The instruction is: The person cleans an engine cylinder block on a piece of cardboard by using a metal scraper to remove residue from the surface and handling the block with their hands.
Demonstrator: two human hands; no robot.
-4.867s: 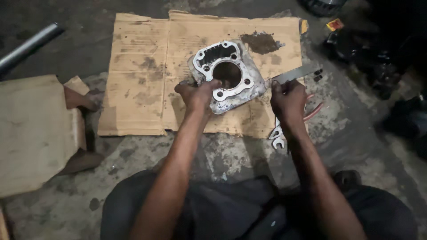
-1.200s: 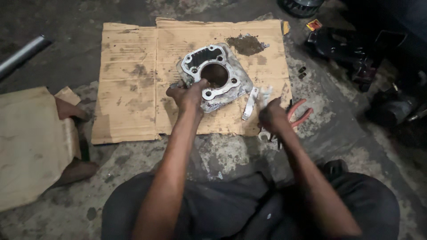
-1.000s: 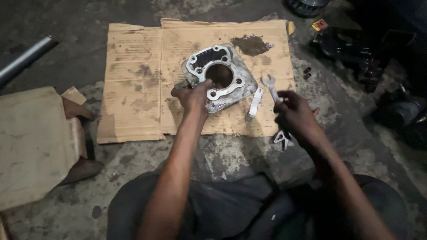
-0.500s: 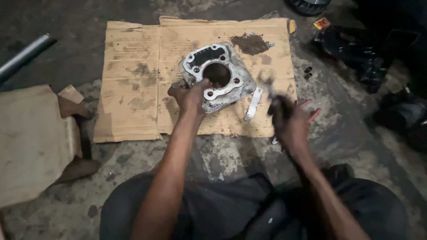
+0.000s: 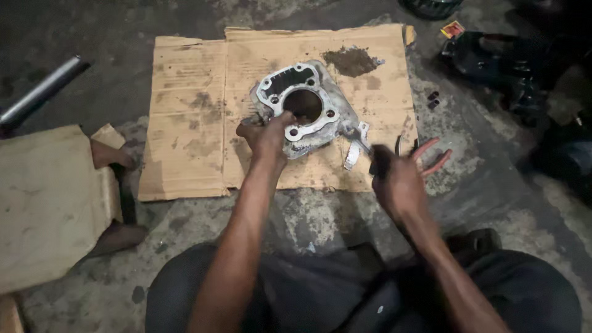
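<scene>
A grey metal cylinder block (image 5: pixel 308 108) with a round bore lies on a stained sheet of cardboard (image 5: pixel 197 123). My left hand (image 5: pixel 268 132) grips the block's near-left edge, thumb on its top face. My right hand (image 5: pixel 394 179), blurred by motion, is closed on a small wrench (image 5: pixel 359 134) whose head reaches the block's right side. A flat metal strip (image 5: pixel 353 155) lies on the cardboard just below the wrench. Red-handled pliers (image 5: pixel 431 157) lie on the floor right beside my right hand.
A folded cardboard box (image 5: pixel 49 197) lies at the left, a metal pipe (image 5: pixel 40 92) at the far left. Dark engine parts (image 5: pixel 512 68) are piled at the upper right. An oily dirt patch (image 5: pixel 351 60) marks the cardboard. My knees fill the bottom edge.
My right hand laid the flat strip on the cardboard, took up a wrench from the floor and swung it toward the block's right side. My left hand kept its grip on the block.
</scene>
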